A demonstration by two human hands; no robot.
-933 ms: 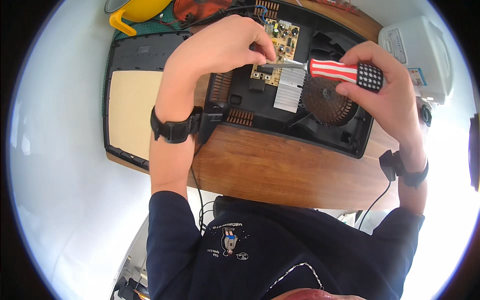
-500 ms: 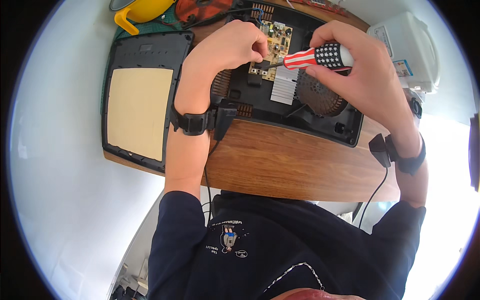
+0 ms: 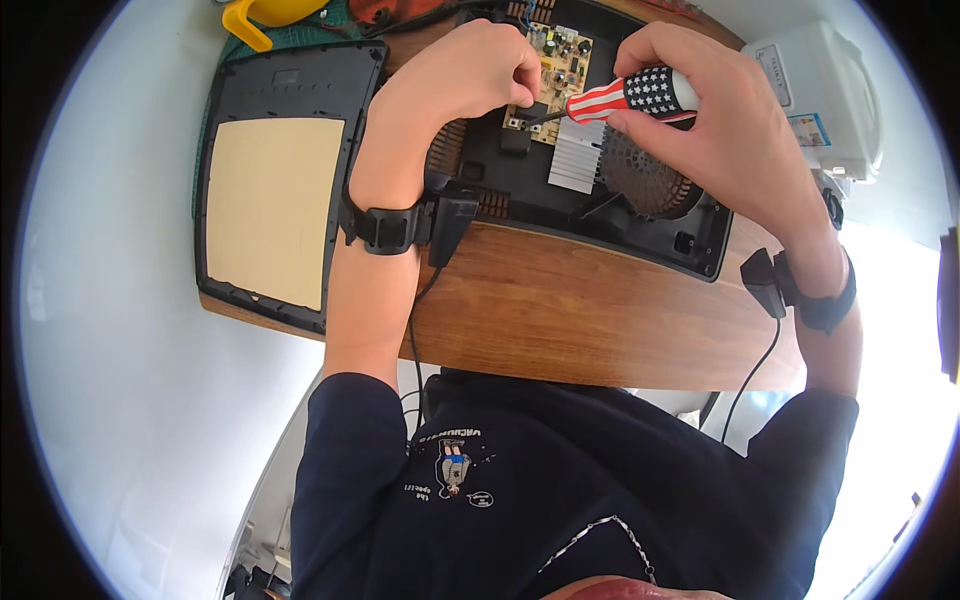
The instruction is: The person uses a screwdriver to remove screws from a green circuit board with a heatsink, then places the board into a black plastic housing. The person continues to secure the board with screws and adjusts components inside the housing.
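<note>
My right hand [image 3: 725, 115] is wrapped round a screwdriver [image 3: 652, 92] with a red, white and black striped and starred handle. Its shaft points left, and the tip is at the near end of a tan circuit board [image 3: 572, 62], next to a small black block. Over the board's left edge, my left hand [image 3: 480, 70] is closed, thumb and fingertips pinched close to that block; whatever they pinch is hidden. The board lies in an open black appliance housing [image 3: 620, 238], along with a silver finned heat sink [image 3: 575, 165] and a round dark fan [image 3: 645, 180].
Left of the housing lies a black panel [image 3: 290, 100] with a beige sheet [image 3: 272, 210] on it. Behind it are a green mat [image 3: 300, 38] and a yellow-handled container [image 3: 250, 25]. A white appliance [image 3: 820, 90] stands right of the wooden table [image 3: 570, 310]. Cables hang from both wrist straps.
The whole view has shifted slightly, so the table and housing sit higher in the picture. Both hands keep nearly the same pose, the screwdriver tip staying at the board.
</note>
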